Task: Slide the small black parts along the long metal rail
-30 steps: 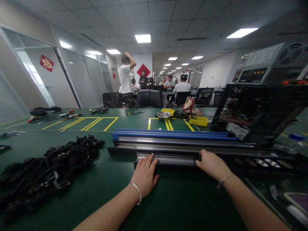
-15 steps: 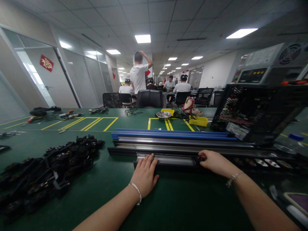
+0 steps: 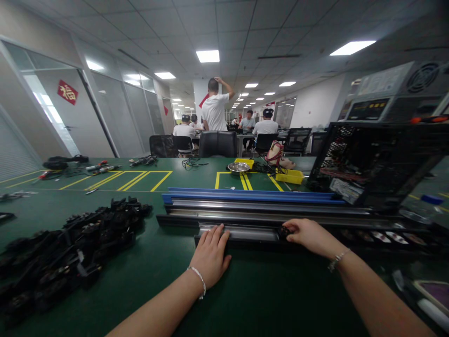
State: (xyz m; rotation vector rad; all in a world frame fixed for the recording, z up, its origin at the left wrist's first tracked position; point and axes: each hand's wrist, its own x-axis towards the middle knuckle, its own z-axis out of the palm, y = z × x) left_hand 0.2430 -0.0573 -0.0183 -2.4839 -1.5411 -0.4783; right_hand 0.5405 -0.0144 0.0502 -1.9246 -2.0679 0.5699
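My left hand (image 3: 212, 255) lies flat, fingers stretched over the left end of a short dark metal rail (image 3: 250, 234) at the front of a row of rails. My right hand (image 3: 307, 236) pinches a small black part (image 3: 282, 232) at the right side of that short rail. The fingers partly cover the part, so its exact kind does not show. Just behind lie longer dark rails (image 3: 185, 218) and a blue rail (image 3: 252, 195), all running left to right. A heap of black plastic parts (image 3: 80, 243) is on the table left of my left hand.
An open black computer case (image 3: 372, 164) stands at the right. A metal bowl (image 3: 239, 167) and a yellow tray (image 3: 289, 177) sit behind the rails on the green table (image 3: 168, 290). Several tools (image 3: 101, 167) lie at the far left. People (image 3: 214, 110) are in the background.
My right hand has moved slightly left with the small black part, which shows more now. My left hand has stayed in place. A standing person in the background has shifted right.
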